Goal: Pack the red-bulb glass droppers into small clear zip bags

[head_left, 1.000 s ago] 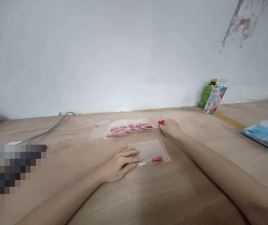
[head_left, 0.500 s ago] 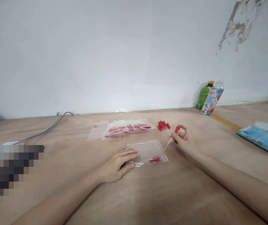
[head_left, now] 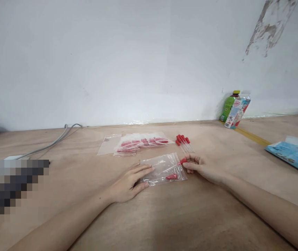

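A clear zip bag lies on the wooden table with one red-bulbed dropper inside. My left hand rests flat on the bag's left end, fingers spread. My right hand is at the bag's right opening, pinching a second red-bulbed dropper whose glass tip points into the bag. Several loose droppers lie just behind my right hand.
A row of filled zip bags with red droppers lies further back. Two bottles stand by the wall at the right. A blue packet lies at the right edge. A grey cable runs at the left.
My right hand picked one dropper from the loose pile and brought it down to the bag's opening. The bag's mouth has lifted slightly. My left hand has stayed put.
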`<state>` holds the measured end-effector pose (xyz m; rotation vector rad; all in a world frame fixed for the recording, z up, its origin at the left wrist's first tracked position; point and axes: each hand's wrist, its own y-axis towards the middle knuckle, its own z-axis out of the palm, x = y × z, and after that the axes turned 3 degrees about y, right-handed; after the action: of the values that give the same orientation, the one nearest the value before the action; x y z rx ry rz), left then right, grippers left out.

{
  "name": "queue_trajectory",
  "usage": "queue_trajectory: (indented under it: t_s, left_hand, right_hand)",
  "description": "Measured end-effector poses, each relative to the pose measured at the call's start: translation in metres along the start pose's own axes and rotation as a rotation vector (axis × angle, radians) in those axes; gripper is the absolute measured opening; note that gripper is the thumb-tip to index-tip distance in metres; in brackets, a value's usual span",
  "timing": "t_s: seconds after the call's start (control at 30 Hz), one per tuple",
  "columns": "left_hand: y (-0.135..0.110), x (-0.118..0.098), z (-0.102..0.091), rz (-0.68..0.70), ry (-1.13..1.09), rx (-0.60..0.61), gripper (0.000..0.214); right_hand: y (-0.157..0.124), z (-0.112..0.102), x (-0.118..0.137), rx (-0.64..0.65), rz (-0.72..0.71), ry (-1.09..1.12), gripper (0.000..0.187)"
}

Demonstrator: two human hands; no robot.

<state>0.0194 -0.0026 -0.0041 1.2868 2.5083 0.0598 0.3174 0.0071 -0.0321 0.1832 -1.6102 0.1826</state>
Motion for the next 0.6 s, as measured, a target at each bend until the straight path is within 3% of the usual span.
queue_trajectory:
  t_s: [0.1, 0.23, 0.3, 0.47, 0.6]
  left_hand:
    - [0.0, 0.001, 0.001, 0.008, 0.01, 0.001, 0.045]
    - [0.001, 0.002, 0.001, 0.019, 0.008, -0.001, 0.044]
    - [0.001, 0.002, 0.001, 0.02, 0.005, -0.003, 0.044]
    - [0.002, 0.002, 0.002, 0.035, -0.012, -0.015, 0.043]
    - [0.002, 0.003, 0.003, 0.026, -0.007, -0.012, 0.042]
  right_hand:
    - [-0.003, -0.001, 0.009, 0.149, -0.007, -0.235, 0.033]
    - [-0.003, 0.005, 0.018, 0.284, -0.169, -0.42, 0.03]
    - [-0.002, 0.01, 0.019, 0.318, -0.205, -0.42, 0.03]
    - [0.0, 0.018, 0.013, 0.174, -0.066, -0.222, 0.033]
    - [0.0, 0.016, 0.012, 0.297, -0.024, -0.175, 0.035]
